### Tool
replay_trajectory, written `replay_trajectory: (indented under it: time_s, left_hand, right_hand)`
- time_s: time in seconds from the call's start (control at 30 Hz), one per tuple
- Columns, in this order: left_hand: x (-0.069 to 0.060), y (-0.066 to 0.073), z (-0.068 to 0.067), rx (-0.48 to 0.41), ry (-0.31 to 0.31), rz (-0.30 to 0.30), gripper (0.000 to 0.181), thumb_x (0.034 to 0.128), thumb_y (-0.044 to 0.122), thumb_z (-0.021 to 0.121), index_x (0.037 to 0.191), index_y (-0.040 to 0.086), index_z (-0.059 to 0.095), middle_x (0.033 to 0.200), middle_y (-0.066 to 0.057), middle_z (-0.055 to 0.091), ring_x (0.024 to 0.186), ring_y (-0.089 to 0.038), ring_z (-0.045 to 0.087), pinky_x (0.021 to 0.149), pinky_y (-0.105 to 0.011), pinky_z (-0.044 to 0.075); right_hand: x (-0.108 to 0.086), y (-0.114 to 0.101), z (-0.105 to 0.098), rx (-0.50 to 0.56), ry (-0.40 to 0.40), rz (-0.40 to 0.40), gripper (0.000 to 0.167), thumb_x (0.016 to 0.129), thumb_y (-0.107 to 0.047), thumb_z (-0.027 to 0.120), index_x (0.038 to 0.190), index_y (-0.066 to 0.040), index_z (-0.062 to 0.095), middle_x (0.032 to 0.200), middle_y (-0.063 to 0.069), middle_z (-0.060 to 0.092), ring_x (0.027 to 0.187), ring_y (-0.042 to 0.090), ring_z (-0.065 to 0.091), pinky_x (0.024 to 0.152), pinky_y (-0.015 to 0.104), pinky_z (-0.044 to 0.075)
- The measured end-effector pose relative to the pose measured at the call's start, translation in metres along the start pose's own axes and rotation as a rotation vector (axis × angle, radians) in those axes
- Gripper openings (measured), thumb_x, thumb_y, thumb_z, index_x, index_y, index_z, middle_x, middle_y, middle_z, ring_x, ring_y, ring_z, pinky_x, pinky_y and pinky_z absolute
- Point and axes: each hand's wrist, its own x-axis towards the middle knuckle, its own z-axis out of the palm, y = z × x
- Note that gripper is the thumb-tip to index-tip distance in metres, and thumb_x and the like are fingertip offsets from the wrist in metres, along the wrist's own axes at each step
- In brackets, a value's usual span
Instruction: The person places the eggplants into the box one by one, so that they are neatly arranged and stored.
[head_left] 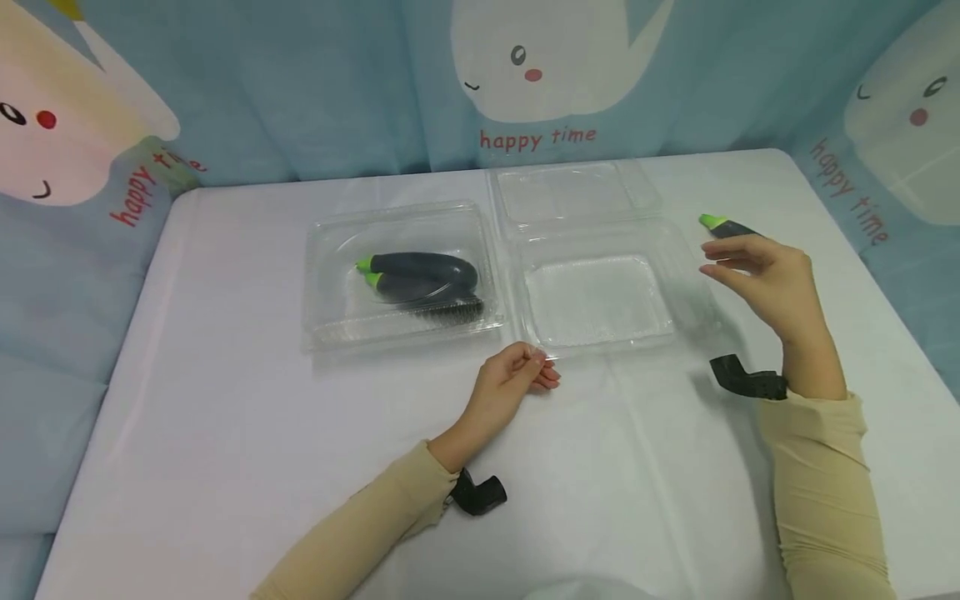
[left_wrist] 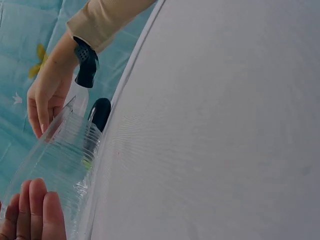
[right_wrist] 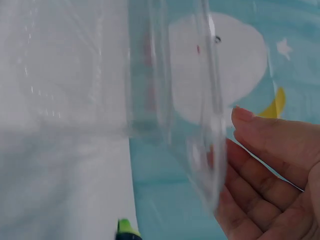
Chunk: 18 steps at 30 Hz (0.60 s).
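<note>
My left hand [head_left: 510, 375] is at the near edge of an open clear plastic clamshell box [head_left: 600, 343], its fingers [left_wrist: 37, 205] extended beside the plastic; whether they touch the rim I cannot tell. Above the box's right side hovers my right hand [head_left: 765, 275], with a gap between thumb and fingers. In the right wrist view its fingertips lie partly behind a clear plastic edge [right_wrist: 215, 125]; contact is unclear. Just beyond that hand lies a dark toy eggplant [head_left: 727, 227] with a green tip, partly hidden by it.
Left of the open box stands another clear plastic box [head_left: 330, 333], containing two dark eggplants [head_left: 423, 267] with green tips and a black bristly item [head_left: 453, 311]. A white cloth covers the table [head_left: 225, 458]. Blue printed curtains [head_left: 337, 83] hang behind and at the sides.
</note>
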Motion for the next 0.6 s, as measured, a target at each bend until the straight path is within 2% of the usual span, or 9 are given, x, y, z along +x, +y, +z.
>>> replay_trajectory:
  time_s: [0.1, 0.23, 0.4, 0.6]
  left_hand:
    - [0.002, -0.002, 0.0, -0.058, -0.007, -0.008, 0.017, 0.098, 0.0, 0.045, 0.096, -0.015, 0.053, 0.094, -0.031, 0.063, 0.089, -0.036, 0.065, 0.079, -0.034, 0.054]
    - [0.002, -0.004, -0.001, -0.109, -0.009, -0.012, 0.021, 0.0993, 0.004, 0.043, 0.099, -0.015, 0.053, 0.096, -0.029, 0.063, 0.088, -0.03, 0.066, 0.081, -0.035, 0.054]
    - [0.003, -0.002, -0.001, -0.151, -0.016, -0.016, 0.028, 0.101, 0.009, 0.041, 0.102, -0.016, 0.054, 0.098, -0.03, 0.062, 0.09, -0.03, 0.066, 0.082, -0.036, 0.053]
    - [0.002, -0.002, 0.001, -0.156, -0.023, -0.034, 0.028, 0.1011, 0.01, 0.042, 0.101, -0.016, 0.053, 0.098, -0.031, 0.062, 0.09, -0.031, 0.066, 0.083, -0.036, 0.053]
  right_hand:
    - [0.0, 0.008, -0.009, -0.016, 0.031, 0.057, 0.024, 0.083, -0.006, 0.072, 0.106, 0.0, 0.069, 0.092, -0.023, 0.062, 0.079, -0.011, 0.059, 0.071, 0.006, 0.042]
    - [0.002, 0.018, -0.019, 0.024, 0.074, 0.11, 0.027, 0.082, -0.003, 0.072, 0.108, 0.004, 0.068, 0.088, -0.026, 0.063, 0.079, -0.011, 0.06, 0.071, 0.005, 0.043]
    - [0.003, 0.031, -0.027, 0.072, 0.139, 0.155, 0.028, 0.081, 0.002, 0.071, 0.108, 0.004, 0.068, 0.087, -0.024, 0.064, 0.078, -0.007, 0.061, 0.071, 0.006, 0.044]
    - [-0.003, 0.045, -0.038, 0.106, 0.2, 0.255, 0.027, 0.082, -0.003, 0.072, 0.109, -0.001, 0.07, 0.087, -0.021, 0.064, 0.076, -0.006, 0.061, 0.071, 0.006, 0.043]
